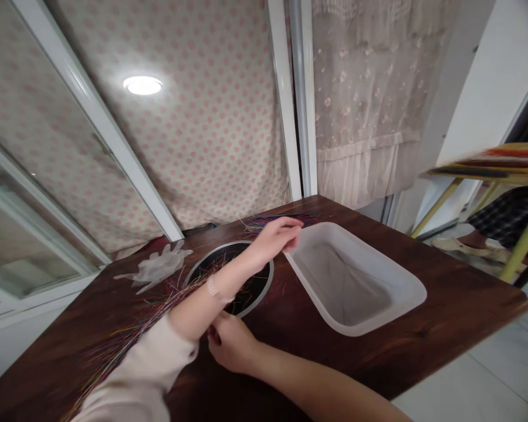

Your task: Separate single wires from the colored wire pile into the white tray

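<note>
Wires (118, 347) lay toward the table's (449, 305) left edge, more near its far corner. Looked midway: some in round pan (256, 290), long lengths remained. Left hand (279, 237) at plastic bin (391, 275), right hand (233, 343) by pan; couldn't tell either's grip.

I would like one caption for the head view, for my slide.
At a wooden table, left hand beside a white bin, right hand near a round container of thin strands.
</note>
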The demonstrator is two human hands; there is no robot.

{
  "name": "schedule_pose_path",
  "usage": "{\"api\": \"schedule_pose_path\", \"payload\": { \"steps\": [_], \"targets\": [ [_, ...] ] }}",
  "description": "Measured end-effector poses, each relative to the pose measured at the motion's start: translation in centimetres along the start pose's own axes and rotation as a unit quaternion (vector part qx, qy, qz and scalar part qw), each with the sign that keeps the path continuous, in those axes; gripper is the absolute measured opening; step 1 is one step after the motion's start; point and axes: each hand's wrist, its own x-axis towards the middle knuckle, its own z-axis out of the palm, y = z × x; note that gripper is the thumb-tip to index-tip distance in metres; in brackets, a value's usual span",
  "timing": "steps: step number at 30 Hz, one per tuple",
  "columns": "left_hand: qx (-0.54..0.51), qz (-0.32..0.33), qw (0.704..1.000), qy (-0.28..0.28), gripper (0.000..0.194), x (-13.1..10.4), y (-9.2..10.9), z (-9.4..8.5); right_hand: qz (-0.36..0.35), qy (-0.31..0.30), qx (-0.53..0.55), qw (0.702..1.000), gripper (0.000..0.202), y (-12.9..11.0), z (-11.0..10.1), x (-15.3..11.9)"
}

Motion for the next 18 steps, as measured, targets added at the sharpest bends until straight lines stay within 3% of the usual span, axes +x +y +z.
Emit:
{"api": "schedule_pose_path", "payload": {
  "steps": [2, 4, 7, 9, 13, 18],
  "targets": [
    [0.088, 0.084, 0.992, 0.013, 0.019, -5.5, 1.4, -3.6, 0.001, 0.005, -0.014, 1.0, 0.018, 0.1, 0.1, 0.1],
    [0.201, 0.119, 0.97, 0.073, 0.021, -10.9, 1.9, -7.0, 0.003, 0.02, -0.019, 1.0, 0.024, 0.2, 0.1, 0.1],
    [0.318, 0.107, 0.925, 0.18, 0.022, -17.4, 1.1, -11.0, 0.018, 0.054, -0.01, 0.998, 0.025, 0.6, 0.0, 0.3],
    [0.358, 0.079, 0.901, 0.231, 0.021, -20.6, -0.4, -12.6, 0.034, 0.082, 0.0, 0.996, 0.026, 0.8, -0.1, 0.4],
    [0.428, 0.018, 0.866, 0.258, 0.018, -24.0, -5.3, -13.5, 0.057, 0.132, 0.009, 0.99, 0.024, 1.5, -0.9, 0.8],
    [0.528, 0.05, 0.813, 0.241, 0.013, -23.5, -12.3, -12.6, 0.063, 0.171, -0.004, 0.983, 0.027, 2.9, -2.1, 1.1]
  ]
}}
